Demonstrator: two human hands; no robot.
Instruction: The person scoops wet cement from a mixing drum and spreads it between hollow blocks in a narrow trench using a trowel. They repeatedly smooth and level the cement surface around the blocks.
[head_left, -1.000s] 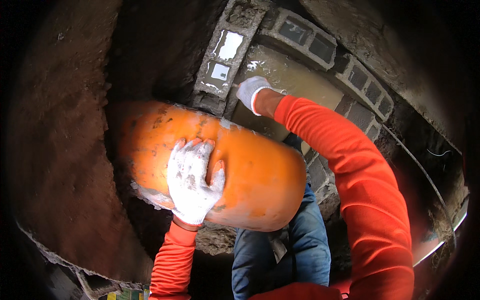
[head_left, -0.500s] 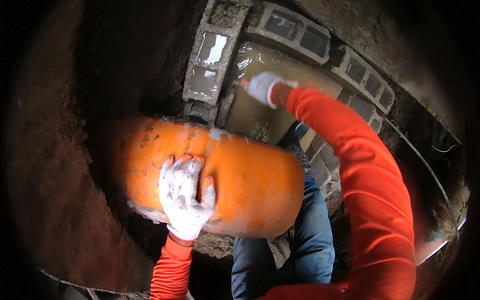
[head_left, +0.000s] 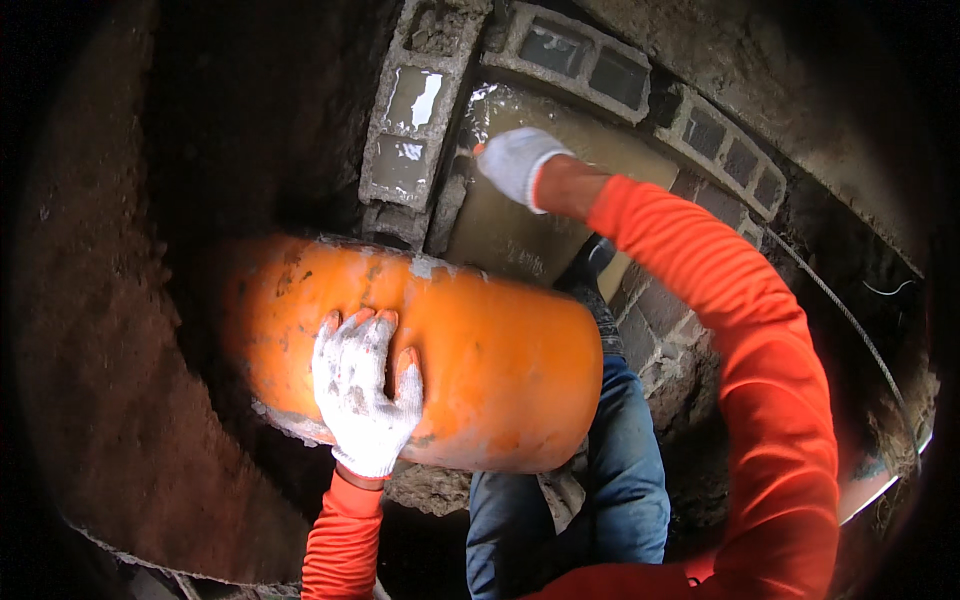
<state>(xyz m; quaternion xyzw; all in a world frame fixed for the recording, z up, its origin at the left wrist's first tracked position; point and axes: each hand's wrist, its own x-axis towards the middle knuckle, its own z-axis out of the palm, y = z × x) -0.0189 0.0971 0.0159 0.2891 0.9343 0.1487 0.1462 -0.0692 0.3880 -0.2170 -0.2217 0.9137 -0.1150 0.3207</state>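
A large orange pipe (head_left: pixel 500 370), smeared with grey mortar and dirt, lies across the middle over my legs. My left hand (head_left: pixel 365 395), in a dirty white glove with orange fingertips, rests on its near upper side with fingers extended. My right hand (head_left: pixel 522 168), in a similar glove, is raised beyond the pipe, above murky water (head_left: pixel 560 140) in a block-walled pit. Its fingers look curled in; the back of the glove hides whatever they may hold.
Hollow concrete blocks (head_left: pixel 413 97) edge the pit on the left, with more blocks (head_left: pixel 580 60) along its far side. A rope (head_left: pixel 835 300) hangs at the right. A brown earth wall (head_left: pixel 110 330) rises at the left. My jeans-clad legs (head_left: pixel 628 450) are below the pipe.
My right hand has shifted slightly up and left over the water, and its forearm has swung a little. My left hand stays on the pipe. The whole view has shifted slightly.
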